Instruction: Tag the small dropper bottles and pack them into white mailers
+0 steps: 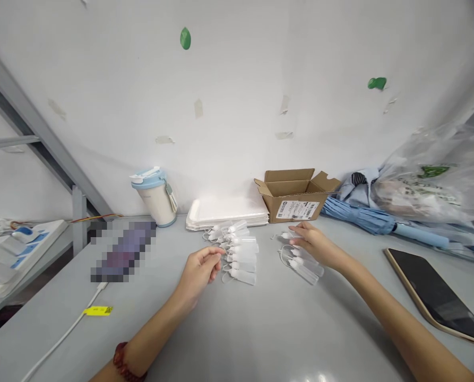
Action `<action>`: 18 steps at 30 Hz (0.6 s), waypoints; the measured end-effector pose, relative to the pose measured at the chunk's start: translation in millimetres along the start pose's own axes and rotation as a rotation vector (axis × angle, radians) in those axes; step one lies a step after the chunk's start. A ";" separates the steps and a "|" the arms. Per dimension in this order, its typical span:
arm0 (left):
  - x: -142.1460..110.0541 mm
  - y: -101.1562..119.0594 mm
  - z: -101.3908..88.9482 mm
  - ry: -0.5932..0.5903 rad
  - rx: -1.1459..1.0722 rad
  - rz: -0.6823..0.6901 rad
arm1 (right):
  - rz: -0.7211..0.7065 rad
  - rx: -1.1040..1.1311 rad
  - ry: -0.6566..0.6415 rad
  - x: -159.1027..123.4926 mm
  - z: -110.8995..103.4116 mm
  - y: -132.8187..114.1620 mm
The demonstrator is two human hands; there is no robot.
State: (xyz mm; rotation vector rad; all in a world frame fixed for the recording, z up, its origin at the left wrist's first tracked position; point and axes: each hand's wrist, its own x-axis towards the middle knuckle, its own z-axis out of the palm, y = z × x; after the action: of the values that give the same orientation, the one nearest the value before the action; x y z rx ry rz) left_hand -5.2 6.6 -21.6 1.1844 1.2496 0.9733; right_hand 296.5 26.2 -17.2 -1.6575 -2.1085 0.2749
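Beaded bracelet (127, 364) at lower edge, left hand (197, 270) curled nearly closed beside translucent looped tags (243, 259) on grey table (237, 331), hold unclear, right hand (313, 242) slightly parted over smaller tag cluster (305, 271), hold likewise unclear.

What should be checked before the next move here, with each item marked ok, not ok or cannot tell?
1. Both hands visible: ok. The left hand is beside the left cluster of translucent pieces; the right hand is over the right group of pieces.
2. The two sets kept apart: ok. Gray tabletop lies between them.
3. Pieces in the left cluster lying singly: not ok. They crowd together, overlapping toward the far end.
4. Right-hand grip secure: cannot tell. The fingers hide any contact.
5. Cardboard box open: ok. Its flaps stand open.
6. Dark phone away from both sets: ok. It lies right of the right forearm.
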 end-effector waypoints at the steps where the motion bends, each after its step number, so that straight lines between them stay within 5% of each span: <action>1: -0.3 -0.3 0.2 -0.001 0.000 0.000 | -0.017 0.005 0.016 0.1 -2.1 -1.0; 11: -2.6 2.1 1.9 -0.008 0.010 0.016 | -0.123 0.114 0.211 -2.6 -6.4 -15.9; 18: -11.0 5.2 7.0 -0.233 -0.034 0.066 | -0.376 0.238 0.291 -18.9 5.6 -68.5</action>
State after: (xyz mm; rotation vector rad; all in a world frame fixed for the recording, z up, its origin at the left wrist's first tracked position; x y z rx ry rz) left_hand 0.9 -4.1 -15.1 1.2789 1.0118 0.8734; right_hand 237.7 -9.2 2.3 -1.0693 -2.0225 0.1464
